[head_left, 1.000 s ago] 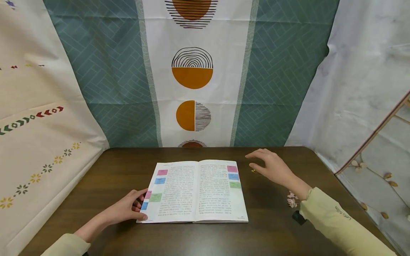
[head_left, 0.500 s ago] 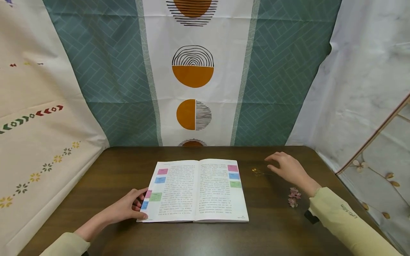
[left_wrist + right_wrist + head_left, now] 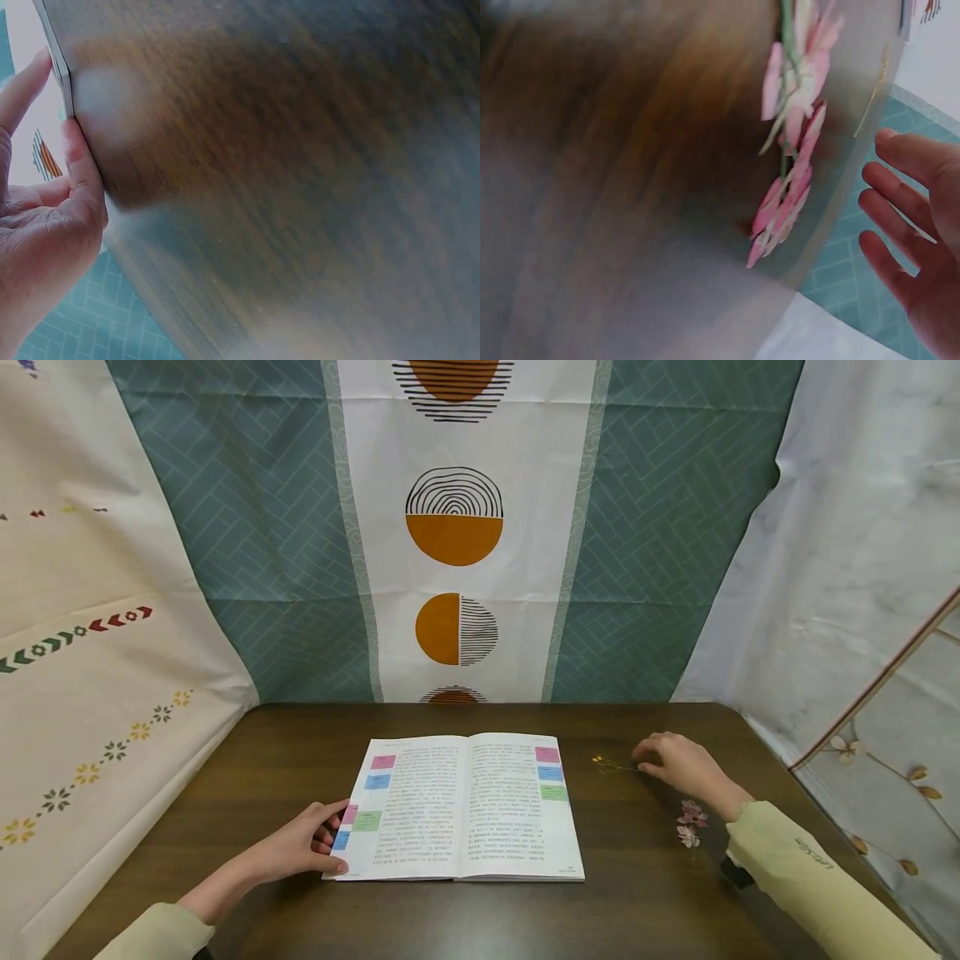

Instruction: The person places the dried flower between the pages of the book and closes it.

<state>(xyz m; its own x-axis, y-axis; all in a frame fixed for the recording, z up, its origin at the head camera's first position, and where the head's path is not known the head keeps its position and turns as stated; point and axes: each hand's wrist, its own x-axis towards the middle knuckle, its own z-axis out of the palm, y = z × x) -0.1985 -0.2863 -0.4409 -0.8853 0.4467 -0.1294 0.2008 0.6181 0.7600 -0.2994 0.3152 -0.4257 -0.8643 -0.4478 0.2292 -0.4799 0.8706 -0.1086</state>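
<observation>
An open book (image 3: 427,827) lies on the dark wooden table, with coloured sticky notes along its outer page edges. My left hand (image 3: 292,847) holds the book's left edge, thumb on the lower corner of the page; in the left wrist view its fingertips meet the book's edge (image 3: 63,86). To the right of the book lies a thin sprig with small yellow blossoms (image 3: 599,760). My right hand (image 3: 686,767) hovers at the stem end of that sprig, its fingers loosely bent and holding nothing. Between the right wrist and the book, a pink flower sprig (image 3: 690,823) rests on the table.
The wooden table (image 3: 510,918) has rounded far corners. A patterned green and white cloth (image 3: 637,568) hangs behind it. Printed cloths (image 3: 112,693) drape on the left and a pale one (image 3: 847,527) on the right.
My right hand has moved right, away from the book, and come down near the yellow sprig's stem. The pink sprig, partly covered before, now shows. My left hand stays at the book.
</observation>
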